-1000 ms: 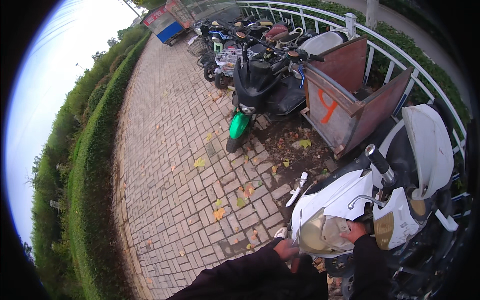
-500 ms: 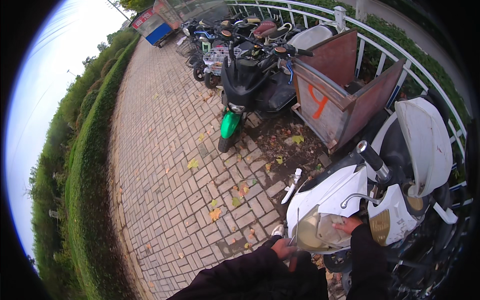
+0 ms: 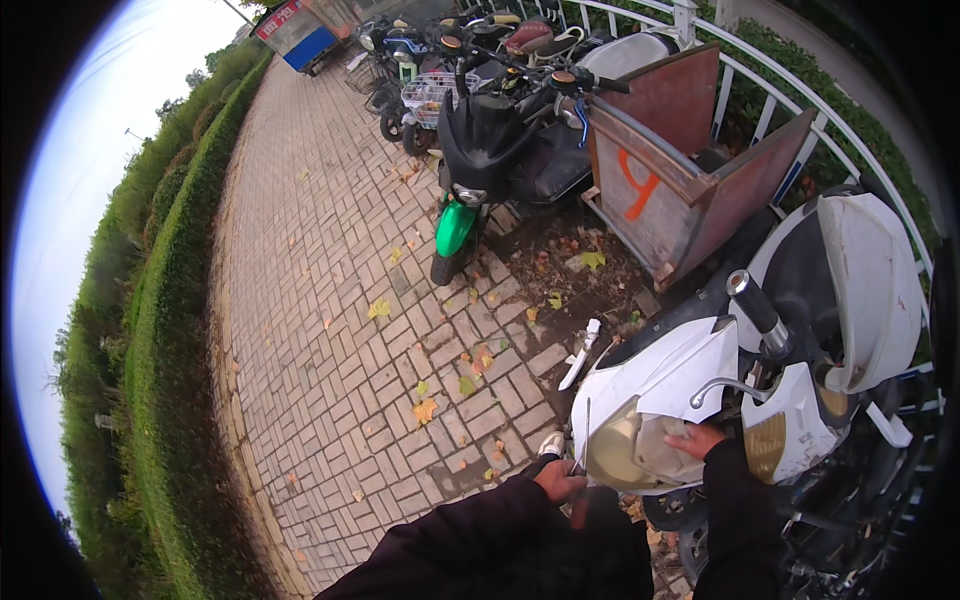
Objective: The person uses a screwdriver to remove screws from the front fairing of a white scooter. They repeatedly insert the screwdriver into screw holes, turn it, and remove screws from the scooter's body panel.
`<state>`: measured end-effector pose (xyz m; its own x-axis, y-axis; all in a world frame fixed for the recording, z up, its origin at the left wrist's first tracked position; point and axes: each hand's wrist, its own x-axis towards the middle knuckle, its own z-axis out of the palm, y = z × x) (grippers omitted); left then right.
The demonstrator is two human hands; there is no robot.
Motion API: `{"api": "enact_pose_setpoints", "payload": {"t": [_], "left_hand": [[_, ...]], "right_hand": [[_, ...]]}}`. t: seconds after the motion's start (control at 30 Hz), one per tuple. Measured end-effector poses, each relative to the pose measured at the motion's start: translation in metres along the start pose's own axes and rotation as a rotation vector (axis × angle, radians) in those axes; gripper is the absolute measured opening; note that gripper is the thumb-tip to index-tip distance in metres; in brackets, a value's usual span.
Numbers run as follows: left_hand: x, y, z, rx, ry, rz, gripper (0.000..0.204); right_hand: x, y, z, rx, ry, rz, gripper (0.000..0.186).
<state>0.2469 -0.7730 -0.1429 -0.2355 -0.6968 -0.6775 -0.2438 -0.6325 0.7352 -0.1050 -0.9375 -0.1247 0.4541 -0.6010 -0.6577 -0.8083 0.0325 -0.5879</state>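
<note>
In front of me at the lower right stands a white scooter (image 3: 660,375) with worn panels and a yellowed headlight (image 3: 612,455). My left hand (image 3: 560,482) is closed around a screwdriver (image 3: 580,513); its thin metal shaft points up beside the headlight, and its reddish-brown handle hangs below the fist. My right hand (image 3: 697,441) rests on the front of the scooter, its fingers stretched over the greyish inner part of the headlight. A bent metal lever (image 3: 722,385) and a black handlebar grip (image 3: 757,308) stick up just beyond that hand.
A black scooter with a green front fender (image 3: 455,230) is parked ahead, beside a wooden-panelled box (image 3: 660,195). More two-wheelers (image 3: 430,95) line the white railing (image 3: 790,95). Brick paving (image 3: 330,300) with fallen leaves runs along a hedge (image 3: 165,330) at left.
The view has shifted slightly, so the scooters sit a little differently in the picture. My hands keep their places: left around the screwdriver, right on the headlight.
</note>
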Motion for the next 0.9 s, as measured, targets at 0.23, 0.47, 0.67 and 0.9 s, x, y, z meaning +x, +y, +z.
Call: {"api": "enact_pose_setpoints", "payload": {"t": [0.23,0.47,0.67,0.9], "left_hand": [[-0.002,-0.002,0.000,-0.104,-0.029,0.026,0.017],[-0.011,0.034,0.017,-0.089,-0.123,0.082,0.015],[-0.009,0.061,0.045,-0.013,-0.113,-0.017,0.012],[0.003,0.089,0.091,-0.056,-0.259,0.016,0.008]], "right_hand": [[0.009,0.012,0.008,0.134,0.069,-0.034,0.080],[0.039,0.030,0.033,-0.043,0.401,-0.108,0.077],[0.001,0.007,0.057,-0.093,0.775,0.039,0.040],[-0.130,-0.060,0.153,0.540,1.072,-0.226,0.044]]}}
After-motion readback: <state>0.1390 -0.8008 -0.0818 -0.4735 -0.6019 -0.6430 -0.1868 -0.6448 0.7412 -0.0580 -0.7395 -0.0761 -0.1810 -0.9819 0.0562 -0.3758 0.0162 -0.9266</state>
